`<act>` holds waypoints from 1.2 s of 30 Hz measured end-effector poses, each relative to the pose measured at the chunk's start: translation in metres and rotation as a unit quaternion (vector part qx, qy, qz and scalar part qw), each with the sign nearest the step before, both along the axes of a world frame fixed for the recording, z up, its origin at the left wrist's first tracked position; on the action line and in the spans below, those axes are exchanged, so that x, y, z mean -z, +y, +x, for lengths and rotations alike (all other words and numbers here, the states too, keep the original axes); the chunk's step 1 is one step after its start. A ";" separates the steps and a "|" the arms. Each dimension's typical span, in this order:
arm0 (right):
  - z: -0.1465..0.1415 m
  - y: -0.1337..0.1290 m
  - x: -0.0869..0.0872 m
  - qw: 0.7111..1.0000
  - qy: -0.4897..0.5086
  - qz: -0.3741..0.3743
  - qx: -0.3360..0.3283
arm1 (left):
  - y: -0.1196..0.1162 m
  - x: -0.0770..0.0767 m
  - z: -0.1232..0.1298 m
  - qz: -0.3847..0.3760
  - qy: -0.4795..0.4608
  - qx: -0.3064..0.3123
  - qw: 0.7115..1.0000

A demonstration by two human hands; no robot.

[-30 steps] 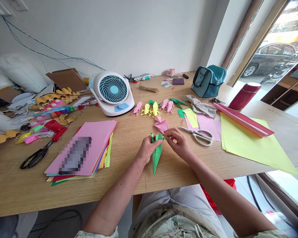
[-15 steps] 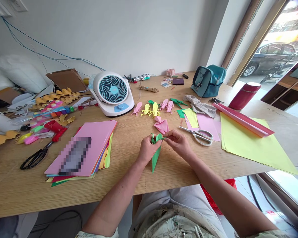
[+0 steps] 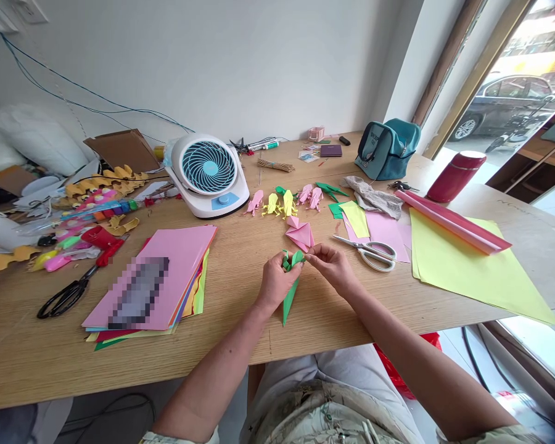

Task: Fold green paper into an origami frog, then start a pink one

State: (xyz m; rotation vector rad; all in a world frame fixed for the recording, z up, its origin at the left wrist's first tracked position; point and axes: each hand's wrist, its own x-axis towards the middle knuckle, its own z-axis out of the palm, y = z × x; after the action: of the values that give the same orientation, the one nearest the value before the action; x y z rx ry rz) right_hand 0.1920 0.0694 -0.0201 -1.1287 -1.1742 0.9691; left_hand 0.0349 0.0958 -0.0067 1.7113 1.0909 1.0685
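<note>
Fingers (image 3: 296, 270) pinching green paper (image 3: 290, 303), middle hidden

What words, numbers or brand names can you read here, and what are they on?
None reads for certain.
Teal fabric bag: dark letters, too blurred.
Wooden table: faint marks like handwriting at the right, unreadable.
White-and-blue plastic fan: any lettering is too small.
Purple flat booklet: too small to tell.

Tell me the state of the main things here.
Green paper: folded
Left hand: fingers closed on green paper
Right hand: fingers pinching green paper
White-handled scissors: lying flat
Grey cloth: crumpled
Red sheet: rolled
Yellow sheets: spread flat
Fan: upright, running or not unclear
Red bottle: lid on
</note>
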 end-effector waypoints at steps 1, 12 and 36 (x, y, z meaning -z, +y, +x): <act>0.000 0.000 0.000 1.000 -0.002 0.001 0.002 | 0.000 0.001 0.000 -0.010 -0.008 0.005 1.000; -0.003 -0.002 -0.006 0.998 0.055 -0.014 -0.039 | 0.001 0.012 0.004 -0.081 -0.119 0.027 0.989; -0.004 0.001 -0.001 0.990 0.130 -0.048 -0.021 | 0.004 0.007 -0.001 -0.037 -0.082 0.116 0.989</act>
State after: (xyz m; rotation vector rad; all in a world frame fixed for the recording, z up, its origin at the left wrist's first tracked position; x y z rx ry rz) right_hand 0.1876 0.0707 -0.0189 -1.0197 -0.9520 1.1777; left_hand 0.0338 0.0995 -0.0133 1.6166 0.7966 0.9890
